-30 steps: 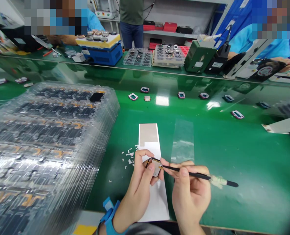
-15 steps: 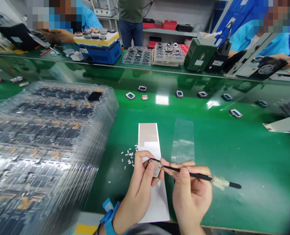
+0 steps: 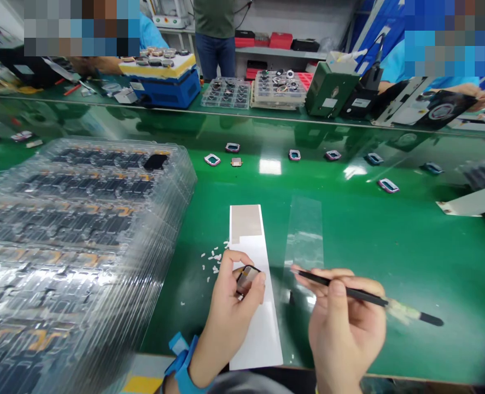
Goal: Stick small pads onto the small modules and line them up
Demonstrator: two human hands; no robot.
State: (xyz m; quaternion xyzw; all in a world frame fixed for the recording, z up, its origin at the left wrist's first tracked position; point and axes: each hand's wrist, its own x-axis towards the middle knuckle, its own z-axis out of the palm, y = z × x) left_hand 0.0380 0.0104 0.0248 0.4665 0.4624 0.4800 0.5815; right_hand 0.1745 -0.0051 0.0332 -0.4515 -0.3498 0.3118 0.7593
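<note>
My left hand (image 3: 229, 303) pinches a small square part (image 3: 246, 278) with a dark edge, held just above a long white strip (image 3: 250, 306) lying on the green table. My right hand (image 3: 344, 328) grips black tweezers (image 3: 365, 297), their tip pointing left over a clear film strip (image 3: 305, 230). The tweezer tip is apart from the part, a hand's width to its right. A blue wrist strap (image 3: 180, 361) is on my left wrist.
A tall stack of clear trays (image 3: 78, 230) filled with dark parts fills the left. Small white scraps (image 3: 213, 260) lie beside the white strip. Several small framed parts (image 3: 293, 155) sit in a row on the belt. Other people, trays and machines line the far bench.
My right hand has pulled the tweezers away to the right, off the part. My left hand has turned the part and drawn it slightly left.
</note>
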